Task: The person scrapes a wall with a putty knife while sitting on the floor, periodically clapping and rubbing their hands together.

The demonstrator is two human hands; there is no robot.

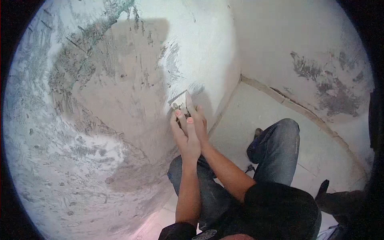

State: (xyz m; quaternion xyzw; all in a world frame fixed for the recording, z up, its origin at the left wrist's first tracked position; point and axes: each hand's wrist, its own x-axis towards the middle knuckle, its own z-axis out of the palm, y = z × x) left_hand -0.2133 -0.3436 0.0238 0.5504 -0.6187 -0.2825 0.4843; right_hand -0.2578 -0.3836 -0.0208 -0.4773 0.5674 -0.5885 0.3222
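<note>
Both my hands are together in the middle of the view, wrapped around a scraper (pixel 179 101) with a flat, pale, smeared blade. My left hand (pixel 187 140) is closed on it from the near side, its thumb and a finger pointing up toward the blade. My right hand (pixel 201 124) grips from the right, partly behind the left one, and the handle is mostly hidden between them. The blade's front edge is at the wall (pixel 200 40), beside a dark scuffed patch (pixel 196 89); whether it touches cannot be made out.
Dark rough marks and white smears cover the wall on the left, with my shadow across it. A second wall with a grey worn patch (pixel 338 98) stands at right, above a skirting strip (pixel 304 106). My bent knees (pixel 280 140) are over the tiled floor (pixel 240 110).
</note>
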